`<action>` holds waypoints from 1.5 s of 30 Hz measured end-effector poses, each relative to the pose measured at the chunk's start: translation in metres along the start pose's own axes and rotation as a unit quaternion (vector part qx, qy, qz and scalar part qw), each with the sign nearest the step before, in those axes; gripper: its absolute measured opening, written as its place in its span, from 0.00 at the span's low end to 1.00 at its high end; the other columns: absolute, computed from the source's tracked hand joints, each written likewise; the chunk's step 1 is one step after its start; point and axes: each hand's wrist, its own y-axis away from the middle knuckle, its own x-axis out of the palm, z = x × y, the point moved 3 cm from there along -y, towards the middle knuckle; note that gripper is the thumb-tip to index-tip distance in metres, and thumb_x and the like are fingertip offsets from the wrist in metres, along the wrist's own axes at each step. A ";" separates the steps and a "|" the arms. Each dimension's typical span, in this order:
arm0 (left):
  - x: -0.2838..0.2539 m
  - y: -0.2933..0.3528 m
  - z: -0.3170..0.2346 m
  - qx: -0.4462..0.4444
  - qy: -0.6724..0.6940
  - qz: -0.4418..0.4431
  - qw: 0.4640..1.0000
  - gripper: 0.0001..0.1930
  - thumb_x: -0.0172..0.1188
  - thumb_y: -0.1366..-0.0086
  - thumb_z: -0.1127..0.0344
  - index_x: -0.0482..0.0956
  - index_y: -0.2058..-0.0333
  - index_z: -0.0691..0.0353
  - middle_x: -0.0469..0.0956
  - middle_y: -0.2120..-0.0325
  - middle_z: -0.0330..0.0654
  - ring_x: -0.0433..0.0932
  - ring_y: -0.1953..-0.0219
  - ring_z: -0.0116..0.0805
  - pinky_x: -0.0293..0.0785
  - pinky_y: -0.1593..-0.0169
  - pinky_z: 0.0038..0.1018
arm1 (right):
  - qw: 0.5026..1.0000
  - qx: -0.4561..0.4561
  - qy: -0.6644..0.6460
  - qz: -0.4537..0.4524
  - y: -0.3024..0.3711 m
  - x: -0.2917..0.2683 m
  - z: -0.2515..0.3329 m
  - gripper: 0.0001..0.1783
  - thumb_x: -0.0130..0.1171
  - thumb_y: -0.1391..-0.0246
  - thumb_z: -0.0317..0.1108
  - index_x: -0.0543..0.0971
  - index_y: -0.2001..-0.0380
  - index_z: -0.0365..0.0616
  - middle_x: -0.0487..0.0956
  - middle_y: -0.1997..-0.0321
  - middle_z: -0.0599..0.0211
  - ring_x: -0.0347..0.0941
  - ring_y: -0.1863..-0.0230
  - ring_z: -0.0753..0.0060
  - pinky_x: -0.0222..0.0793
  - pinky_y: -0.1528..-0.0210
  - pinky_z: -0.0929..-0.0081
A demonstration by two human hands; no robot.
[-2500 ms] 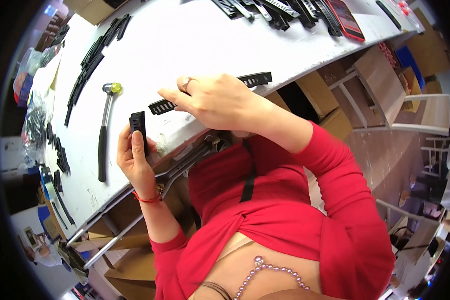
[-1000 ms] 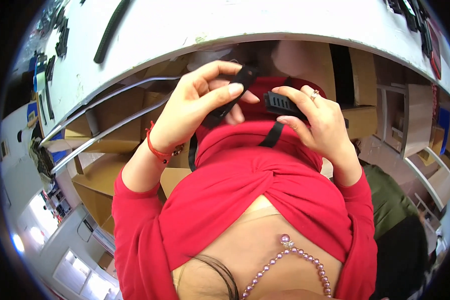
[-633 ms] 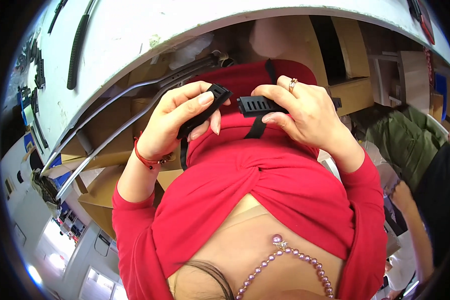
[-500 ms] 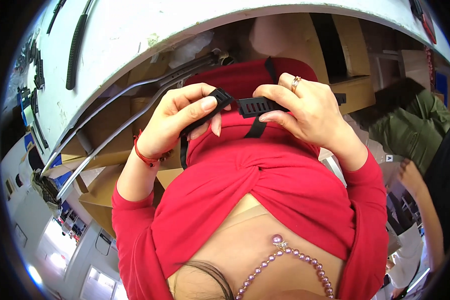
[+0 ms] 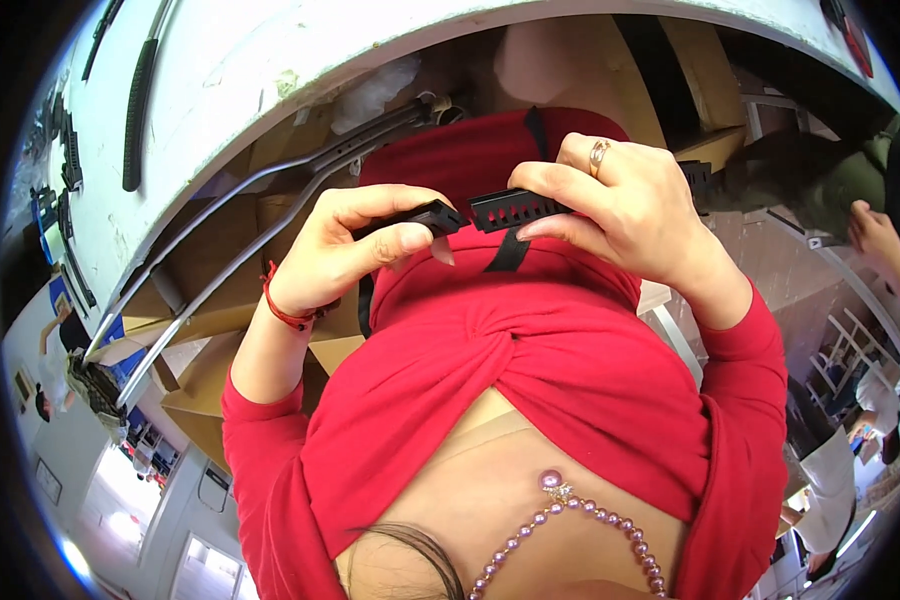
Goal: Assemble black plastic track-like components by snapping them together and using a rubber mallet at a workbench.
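Flatter now than a moment ago is the black piece [image 5: 432, 216] in the left hand [image 5: 355, 240]. A big white table [image 5: 270, 45] curves across the far side. Nearer, in front of the red shirt [image 5: 530, 320], the right hand [image 5: 620, 200] pinches a long black strip [image 5: 510, 210] with slots. The left hand squeezes the black piece. Their ends are close; I can't tell if they touch.

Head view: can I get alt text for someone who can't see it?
A person's left hand holds a black piece and the right hand a slotted black strip, their facing ends very close, before a red top. Beyond is a white table with a black-handled tool at left.
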 end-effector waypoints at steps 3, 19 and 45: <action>0.001 -0.002 -0.002 0.041 -0.020 0.000 0.999 0.14 0.58 0.33 0.67 0.79 0.53 0.69 0.82 0.69 0.38 0.68 0.74 0.15 0.64 0.72 0.14 | 1.000 0.000 -0.007 0.013 -0.002 -0.004 0.002 0.19 0.65 0.55 0.48 0.80 0.62 0.50 0.69 0.76 0.70 0.68 0.79 0.68 0.64 0.77 0.72; 0.012 -0.009 -0.003 -0.088 -0.100 0.007 0.991 0.12 0.54 0.30 0.65 0.77 0.55 0.68 0.80 0.75 0.35 0.69 0.75 0.17 0.65 0.69 0.17 | 0.997 0.015 0.026 0.064 0.011 0.007 -0.001 0.17 0.65 0.53 0.46 0.79 0.61 0.51 0.71 0.74 0.71 0.71 0.74 0.69 0.66 0.74 0.73; 0.020 -0.015 0.041 -0.105 -0.324 0.064 0.938 0.15 0.53 0.32 0.59 0.76 0.63 0.69 0.76 0.77 0.58 0.77 0.72 0.56 0.70 0.68 0.39 | 0.994 0.081 -0.023 0.066 0.057 0.070 -0.003 0.15 0.66 0.53 0.45 0.81 0.65 0.50 0.75 0.72 0.70 0.74 0.74 0.70 0.71 0.72 0.72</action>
